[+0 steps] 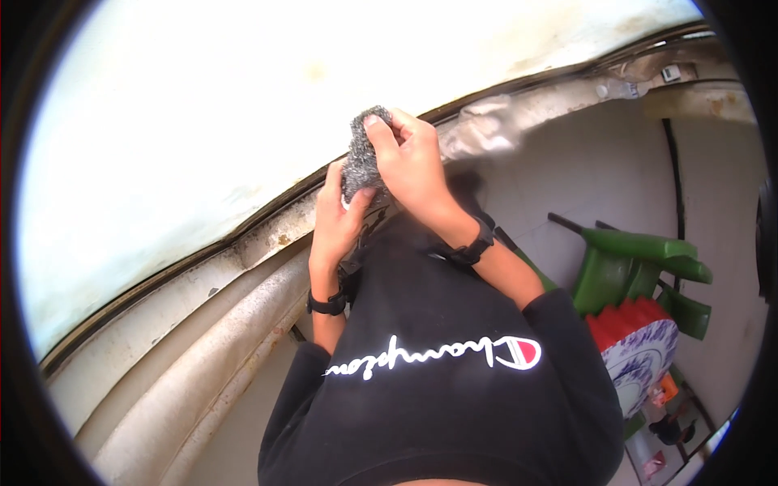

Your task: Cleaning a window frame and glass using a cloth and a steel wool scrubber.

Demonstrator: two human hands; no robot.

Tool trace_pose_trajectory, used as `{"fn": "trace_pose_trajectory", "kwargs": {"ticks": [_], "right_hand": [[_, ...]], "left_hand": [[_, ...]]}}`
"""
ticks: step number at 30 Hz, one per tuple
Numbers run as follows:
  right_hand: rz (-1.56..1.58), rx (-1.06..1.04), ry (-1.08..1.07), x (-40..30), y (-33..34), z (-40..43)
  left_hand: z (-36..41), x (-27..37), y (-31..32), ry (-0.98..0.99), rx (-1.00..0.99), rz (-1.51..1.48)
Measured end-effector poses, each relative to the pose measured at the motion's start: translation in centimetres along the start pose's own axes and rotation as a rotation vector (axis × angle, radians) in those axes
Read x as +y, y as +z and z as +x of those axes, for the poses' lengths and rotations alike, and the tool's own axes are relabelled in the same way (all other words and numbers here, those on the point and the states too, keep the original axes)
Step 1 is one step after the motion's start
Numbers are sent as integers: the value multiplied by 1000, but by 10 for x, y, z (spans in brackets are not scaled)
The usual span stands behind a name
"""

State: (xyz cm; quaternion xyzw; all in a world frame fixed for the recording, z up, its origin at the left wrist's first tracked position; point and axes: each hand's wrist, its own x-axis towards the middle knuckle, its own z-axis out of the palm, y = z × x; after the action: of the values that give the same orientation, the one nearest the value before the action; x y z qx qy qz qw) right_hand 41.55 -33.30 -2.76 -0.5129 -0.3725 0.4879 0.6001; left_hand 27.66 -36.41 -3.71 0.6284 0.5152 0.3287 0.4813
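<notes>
A grey mesh-like scouring pad, seemingly steel wool (363,159), is held between my two hands at the edge of a bright white surface (200,140). My right hand (410,158) pinches its upper end, with the thumb on top. At its lower end, my left hand (340,212) grips the pad between the thumb and fingers. A dark strip (261,222) runs along the white surface's edge, beside a pale, stained ledge (267,240). Black bands are on both wrists.
A crumpled translucent plastic bag (486,127) and a clear plastic bottle (623,89) lie on the ledge to the right. Green plastic chairs (608,267) stand by a round table with a blue-and-white patterned top (641,349). Pale rounded tubes (200,358) run at lower left.
</notes>
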Motion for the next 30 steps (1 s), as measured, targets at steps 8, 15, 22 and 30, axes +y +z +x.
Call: {"fn": "trace_pose_trajectory", "kwargs": {"ticks": [8, 15, 22, 30], "right_hand": [[-55, 89, -23, 3, 3, -1], [114, 89, 58, -1, 0, 1], [180, 45, 136, -4, 5, -2], [153, 113, 119, 0, 5, -2]], "left_hand": [[4, -7, 0, 23, -23, 81], [8, 5, -3, 55, -33, 142], [2, 1, -9, 108, -5, 64], [3, 8, -7, 72, 8, 157]]}}
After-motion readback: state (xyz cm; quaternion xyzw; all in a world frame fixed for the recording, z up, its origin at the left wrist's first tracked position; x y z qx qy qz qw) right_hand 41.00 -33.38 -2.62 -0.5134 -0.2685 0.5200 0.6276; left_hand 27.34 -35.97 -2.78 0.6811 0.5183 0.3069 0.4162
